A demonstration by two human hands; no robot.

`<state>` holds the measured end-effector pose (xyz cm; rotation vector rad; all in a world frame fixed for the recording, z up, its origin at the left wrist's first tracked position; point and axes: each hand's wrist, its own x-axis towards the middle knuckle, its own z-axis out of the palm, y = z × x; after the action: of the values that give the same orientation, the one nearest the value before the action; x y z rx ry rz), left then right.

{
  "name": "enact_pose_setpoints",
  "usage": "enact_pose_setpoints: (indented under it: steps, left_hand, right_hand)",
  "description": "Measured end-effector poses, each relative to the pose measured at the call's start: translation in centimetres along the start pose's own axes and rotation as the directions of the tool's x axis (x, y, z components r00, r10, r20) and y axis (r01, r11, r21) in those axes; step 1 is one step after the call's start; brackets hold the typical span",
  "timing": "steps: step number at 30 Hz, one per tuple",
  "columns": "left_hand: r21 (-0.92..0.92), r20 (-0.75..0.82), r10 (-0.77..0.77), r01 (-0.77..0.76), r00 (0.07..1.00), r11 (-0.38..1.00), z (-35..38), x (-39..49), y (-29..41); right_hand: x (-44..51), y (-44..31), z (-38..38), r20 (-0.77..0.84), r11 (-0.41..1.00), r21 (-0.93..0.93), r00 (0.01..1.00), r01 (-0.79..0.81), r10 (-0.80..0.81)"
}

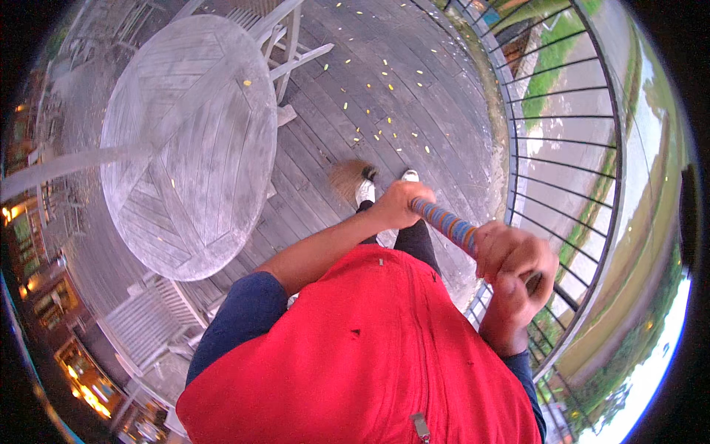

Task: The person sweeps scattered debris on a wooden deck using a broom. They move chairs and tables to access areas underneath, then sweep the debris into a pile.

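Observation:
A broom with a striped, wrapped handle (pixel 446 222) slants down and leftward across the front of my body. My right hand (pixel 516 266) is closed around the handle's upper end, near the railing. Lower on the handle, my left hand (pixel 402 204) grips it in front of my legs. The broom's brown bristles (pixel 348 178) are blurred and lie low by my light shoe (pixel 365 191), left of my feet. Small yellow and green leaves (pixel 379 134) are scattered over the wooden deck (pixel 333 119) beyond the broom.
An oval-looking wooden table (pixel 191 150) stands at the left, with a wooden chair (pixel 288 50) behind it and a slatted chair (pixel 150 319) on its near side. A metal railing (pixel 617 166) curves along the right, with water and grass beyond.

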<state>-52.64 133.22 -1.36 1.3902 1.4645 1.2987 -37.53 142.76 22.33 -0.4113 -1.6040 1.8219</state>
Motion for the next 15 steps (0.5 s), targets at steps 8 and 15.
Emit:
enact_pose_setpoints:
  steps: [8, 15]
  left_hand:
    - [0.331, -0.288, 0.397, -0.298, 0.872, 0.895, -5.2, 7.0, -2.4]
    - [0.027, 0.186, 0.379, -0.391, 0.906, 0.920, 0.9, 0.1, 8.7]
  right_hand:
    - [-1.0, 2.3, 4.4, 0.499, 0.856, -0.303, 0.835, 0.419, -0.232]
    - [-13.5, -6.0, 1.5, 0.148, 0.728, -0.121, 0.737, 0.675, -0.659]
